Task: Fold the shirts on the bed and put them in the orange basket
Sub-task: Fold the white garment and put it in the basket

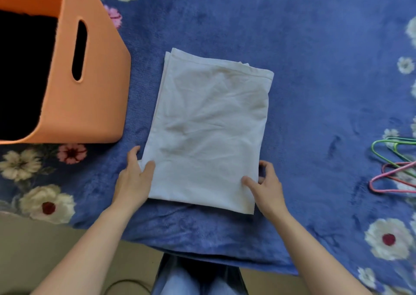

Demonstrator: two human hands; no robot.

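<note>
The orange basket (90, 87) is cut off upper left; our left hand (135, 180) and right hand (265, 186) pinch the folded white shirt's (209, 126) near corners, its long axis running up-frame

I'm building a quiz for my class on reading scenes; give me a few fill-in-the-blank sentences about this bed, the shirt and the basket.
1. The folded shirt lying on the blanket is ____ in colour.
2. The orange basket stands to the ____ of the shirt.
3. The left hand and right hand each grip a ____ corner of the shirt.
4. The wire hangers lie at the ____ edge of the view.

Missing words: white; left; near; right
</note>
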